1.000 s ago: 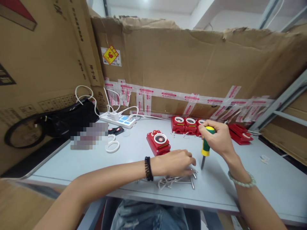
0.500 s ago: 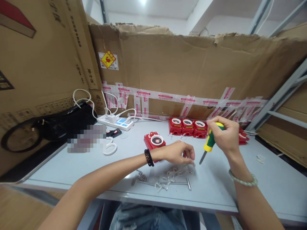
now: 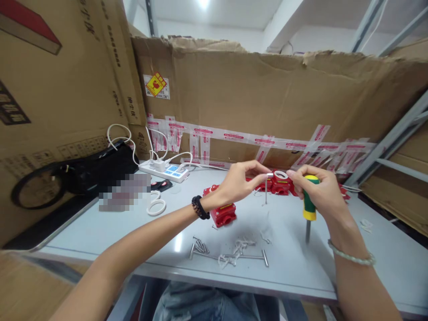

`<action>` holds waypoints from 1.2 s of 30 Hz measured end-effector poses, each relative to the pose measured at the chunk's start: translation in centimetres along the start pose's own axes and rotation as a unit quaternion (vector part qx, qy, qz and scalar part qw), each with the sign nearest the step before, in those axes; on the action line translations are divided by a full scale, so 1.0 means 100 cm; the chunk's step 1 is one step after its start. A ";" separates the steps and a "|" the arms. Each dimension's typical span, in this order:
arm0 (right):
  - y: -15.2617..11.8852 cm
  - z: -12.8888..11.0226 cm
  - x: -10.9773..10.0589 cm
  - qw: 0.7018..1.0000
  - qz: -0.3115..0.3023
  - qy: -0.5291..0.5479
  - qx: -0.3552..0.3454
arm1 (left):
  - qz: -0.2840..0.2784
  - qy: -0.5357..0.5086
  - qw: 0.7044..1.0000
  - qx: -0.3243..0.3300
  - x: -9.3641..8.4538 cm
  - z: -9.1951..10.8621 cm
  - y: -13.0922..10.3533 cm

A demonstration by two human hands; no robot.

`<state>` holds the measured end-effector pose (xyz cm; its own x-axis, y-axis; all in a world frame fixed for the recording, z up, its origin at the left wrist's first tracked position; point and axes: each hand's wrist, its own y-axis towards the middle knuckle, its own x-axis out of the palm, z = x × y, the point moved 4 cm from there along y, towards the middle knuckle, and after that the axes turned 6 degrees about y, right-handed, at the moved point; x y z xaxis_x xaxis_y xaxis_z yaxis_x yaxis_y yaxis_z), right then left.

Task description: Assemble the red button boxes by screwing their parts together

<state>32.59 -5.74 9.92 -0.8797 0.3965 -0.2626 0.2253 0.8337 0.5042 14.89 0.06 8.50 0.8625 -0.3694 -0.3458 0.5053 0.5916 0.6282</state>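
My left hand [image 3: 241,179] pinches a small metal T-shaped pin [image 3: 266,189], its thin shaft hanging down above the table. My right hand [image 3: 317,187] is wrapped round a green and yellow screwdriver [image 3: 309,207], blade pointing down. Behind both hands is a row of red housings with white rings [image 3: 280,183], partly hidden. A nearer red housing [image 3: 224,215] sits under my left wrist, its top covered. Close to the front edge lie loose screws [image 3: 200,245], tangled clear-white strings [image 3: 242,244] and metal T-bars [image 3: 265,257].
At the back left are a white power strip [image 3: 175,173] with cables and a black bag [image 3: 96,167]. White rings [image 3: 156,207] lie nearby. A tall cardboard sheet [image 3: 234,98] stands behind the table, with metal shelving [image 3: 394,133] on the right.
My left hand has risen from the table toward the back row and now holds the pin. My right hand has moved slightly right, and the screwdriver has turned to near vertical.
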 end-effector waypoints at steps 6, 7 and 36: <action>0.003 0.011 -0.004 0.996 0.057 0.069 0.020 | -0.076 0.217 0.972 -0.042 0.035 -0.049 -0.004; 0.004 0.013 -0.002 0.995 0.059 0.076 0.023 | -0.084 0.251 0.964 -0.041 0.038 -0.054 -0.004; 0.001 0.010 0.006 0.962 0.144 0.228 -0.035 | -0.367 0.407 0.819 0.169 0.094 -0.042 -0.063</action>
<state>32.54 -5.02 9.03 -0.8811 0.3836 0.2766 0.4722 0.6802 0.5607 19.93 -4.16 -1.66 0.1311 0.1449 -0.9807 0.9783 0.1414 0.1517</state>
